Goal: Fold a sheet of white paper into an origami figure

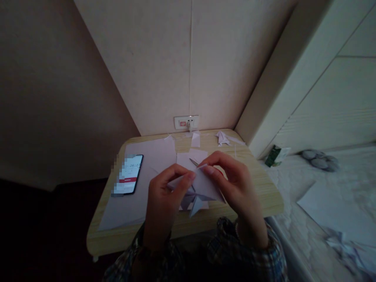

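Both hands pinch a folded white paper piece (207, 187) above the front middle of the small wooden table. My left hand (167, 192) grips its left corner between thumb and fingers. On the other side, my right hand (232, 176) holds its upper edge with thumb and index finger. Pleats and a pointed flap hang from the paper's lower side. Behind the fingers, the pointed tip of scissors (193, 161) shows, with a bit of red handle by my right hand; the rest is hidden. Loose white paper lies under and behind the hands.
A phone (131, 174) with its screen lit lies on a large white sheet (155, 152) at the left. A folded paper figure (222, 138) sits at the table's back right. A wall socket (186, 122) is behind the table (258, 184); a bed (293, 176) with paper adjoins right.
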Tool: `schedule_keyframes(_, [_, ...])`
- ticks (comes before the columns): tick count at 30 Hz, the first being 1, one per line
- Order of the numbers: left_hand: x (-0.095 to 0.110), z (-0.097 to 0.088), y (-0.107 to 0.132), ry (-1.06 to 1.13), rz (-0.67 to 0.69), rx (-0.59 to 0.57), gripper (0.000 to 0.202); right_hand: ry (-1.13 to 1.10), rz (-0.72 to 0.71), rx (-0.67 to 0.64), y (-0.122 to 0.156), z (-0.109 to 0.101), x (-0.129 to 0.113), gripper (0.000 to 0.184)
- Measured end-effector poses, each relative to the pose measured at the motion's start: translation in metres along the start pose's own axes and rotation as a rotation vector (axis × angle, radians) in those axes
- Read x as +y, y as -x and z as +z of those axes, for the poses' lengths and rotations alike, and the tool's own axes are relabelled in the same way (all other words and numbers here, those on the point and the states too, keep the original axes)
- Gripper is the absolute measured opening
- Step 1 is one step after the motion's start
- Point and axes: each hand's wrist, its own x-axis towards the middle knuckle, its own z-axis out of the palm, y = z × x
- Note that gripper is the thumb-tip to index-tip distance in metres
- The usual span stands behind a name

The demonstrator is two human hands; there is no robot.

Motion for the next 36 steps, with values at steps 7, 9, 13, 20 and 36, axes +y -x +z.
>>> schedule_keyframes(7, [-0.004,-0.009,-0.002,0.062,-0.062,0.119,0.008,-0.103,-0.066,-0.071,0.003,-0.019,0.004,0.008])
schedule_keyframes(9, [-0.003,-0.010,-0.001,0.085,-0.060,0.126,0.004,-0.111,-0.113,-0.150,0.004,-0.021,0.003,0.009])
schedule_keyframes(13, [0.000,-0.013,-0.001,-0.028,0.001,0.151,0.005,-0.012,-0.188,-0.239,0.003,-0.019,0.001,0.013])
schedule_keyframes(20, [0.001,-0.012,-0.005,-0.132,0.087,0.189,0.010,0.134,-0.253,-0.264,0.001,-0.017,0.000,0.016])
schedule_keyframes(36, [-0.005,-0.017,-0.007,0.026,0.060,-0.039,0.028,0.070,-0.242,-0.094,-0.003,-0.009,0.003,0.008])
